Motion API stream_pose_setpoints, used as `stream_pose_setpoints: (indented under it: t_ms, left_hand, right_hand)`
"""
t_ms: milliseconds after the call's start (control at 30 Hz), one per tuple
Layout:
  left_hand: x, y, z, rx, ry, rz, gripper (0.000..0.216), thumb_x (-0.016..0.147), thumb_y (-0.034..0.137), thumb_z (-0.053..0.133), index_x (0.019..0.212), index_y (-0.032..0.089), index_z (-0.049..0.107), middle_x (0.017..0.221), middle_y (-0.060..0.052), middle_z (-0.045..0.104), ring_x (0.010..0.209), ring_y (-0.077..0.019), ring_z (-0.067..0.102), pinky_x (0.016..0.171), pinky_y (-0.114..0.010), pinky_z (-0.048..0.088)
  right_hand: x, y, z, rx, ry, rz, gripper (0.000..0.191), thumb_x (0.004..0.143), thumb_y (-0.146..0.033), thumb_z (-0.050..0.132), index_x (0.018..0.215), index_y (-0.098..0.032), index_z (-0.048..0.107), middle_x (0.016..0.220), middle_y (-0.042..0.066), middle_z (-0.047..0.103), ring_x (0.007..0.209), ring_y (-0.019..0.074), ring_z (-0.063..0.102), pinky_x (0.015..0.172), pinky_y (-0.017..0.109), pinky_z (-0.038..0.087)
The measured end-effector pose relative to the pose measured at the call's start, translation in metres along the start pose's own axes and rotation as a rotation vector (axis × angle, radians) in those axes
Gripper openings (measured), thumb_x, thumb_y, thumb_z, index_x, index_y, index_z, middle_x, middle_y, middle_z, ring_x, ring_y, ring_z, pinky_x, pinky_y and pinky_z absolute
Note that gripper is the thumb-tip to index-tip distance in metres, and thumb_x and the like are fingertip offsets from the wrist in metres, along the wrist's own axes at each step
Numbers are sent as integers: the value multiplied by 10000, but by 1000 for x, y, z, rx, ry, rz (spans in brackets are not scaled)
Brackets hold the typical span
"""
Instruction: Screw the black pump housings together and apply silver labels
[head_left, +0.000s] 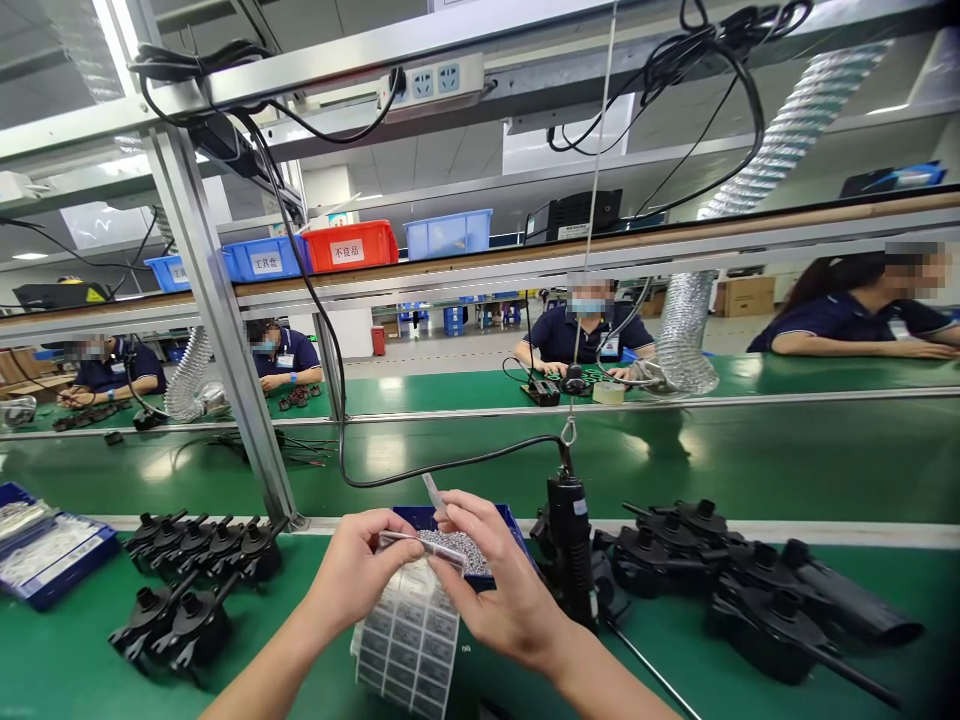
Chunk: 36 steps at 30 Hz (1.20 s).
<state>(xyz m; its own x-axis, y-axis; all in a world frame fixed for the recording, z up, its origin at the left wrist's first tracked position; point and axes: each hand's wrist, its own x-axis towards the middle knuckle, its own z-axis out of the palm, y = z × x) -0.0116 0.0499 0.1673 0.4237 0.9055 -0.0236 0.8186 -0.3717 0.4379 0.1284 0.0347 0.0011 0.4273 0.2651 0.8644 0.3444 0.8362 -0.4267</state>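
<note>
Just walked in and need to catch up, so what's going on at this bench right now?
A person at a green workbench holds a sheet of small labels with the left hand, while the right hand pinches one peeled label above it. Behind the hands sits a blue bin of small screws. Black plastic parts lie on both sides, and a hanging power screwdriver is just right of the hands. Other workers sit across the line.

The print on the label sheet [409, 635] is too small to be read; its lower corner at 6 o'clock is cut off by the picture's edge, and the small blue bin [517, 530] is partly hidden by the right hand [499, 585].
</note>
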Motion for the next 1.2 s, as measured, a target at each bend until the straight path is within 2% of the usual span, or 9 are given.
stream_pose_setpoints:
  t_ms: [133, 267, 333, 400, 467, 600, 833, 1067, 1200]
  left_hand:
    - [0, 2, 0, 78, 19, 56, 256, 913, 384, 753, 824, 145, 771, 800, -20, 698, 722, -123, 510, 675, -270, 353]
    - [1, 2, -3, 82, -26, 94, 190, 899, 333, 785, 821, 160, 795, 803, -16, 716, 750, -124, 539, 716, -263, 373]
    - [1, 1, -6, 22, -82, 62, 211, 904, 355, 799, 971, 155, 807, 913, -32, 744, 820, -137, 578, 758, -255, 417]
    - [2, -2, -8, -75, -136, 17, 398, 937, 433, 782, 1192, 128, 751, 1059, -79, 745, 908, -163, 623, 815, -268, 472]
    - [2, -5, -10, -141, -137, -12, 536, 972, 529, 737, 1261, 81, 684, 1075, -124, 721, 909, -173, 620, 815, -289, 491]
    - [4, -10, -9, -95, -18, -9, 468, 970, 528, 713, 1032, 65, 694, 902, -97, 671, 804, -149, 541, 732, -273, 434]
    - [7, -9, -8, -63, 105, 15, 539, 958, 601, 668, 969, 62, 677, 804, -66, 624, 712, -121, 508, 640, -235, 394]
    - [9, -14, -10, -70, 99, 14, 547, 955, 618, 674, 923, 73, 648, 766, -62, 608, 672, -108, 489, 604, -219, 372]
    - [10, -19, -13, -26, 86, 71, 501, 1013, 597, 648, 1055, 97, 664, 785, -41, 592, 696, -114, 495, 615, -220, 391]
  right_hand:
    - [-1, -4, 0, 88, 5, -19, 818, 848, -20, 684, 1581, -197, 368, 1502, 142, 489, 1216, -10, 618, 1074, 139, 660]
    - [1, -7, 1, 140, 31, 16, 871, 844, 0, 676, 1615, -223, 337, 1494, 140, 481, 1201, -13, 643, 1059, 138, 670]
    - [3, -7, 0, 116, 41, 0, 855, 843, 21, 664, 1601, -221, 351, 1467, 137, 498, 1180, -20, 645, 1023, 113, 658]
    - [5, -6, -2, 38, 50, -37, 790, 836, 38, 655, 1548, -189, 399, 1440, 149, 520, 1252, 12, 628, 991, 116, 657]
    - [5, -7, -3, -45, 60, -67, 717, 825, 31, 670, 1481, -155, 448, 1419, 170, 532, 1332, 60, 593, 978, 157, 678]
    - [3, -14, -3, -10, 39, -157, 720, 769, 103, 670, 1408, -162, 472, 1450, 178, 478, 1245, 36, 593, 997, 193, 693]
    - [1, -16, -3, -10, 166, -127, 720, 718, 154, 696, 1332, -178, 518, 1530, 162, 437, 1350, 76, 598, 1030, 224, 709]
    - [13, -14, -13, -81, 294, -33, 603, 723, 151, 720, 1228, -121, 533, 1449, 152, 493, 1239, 16, 652, 1031, 179, 682]
    - [18, -16, -19, -94, 306, -47, 603, 716, 153, 728, 1220, -114, 534, 1447, 154, 494, 1244, 19, 647, 1027, 176, 684]
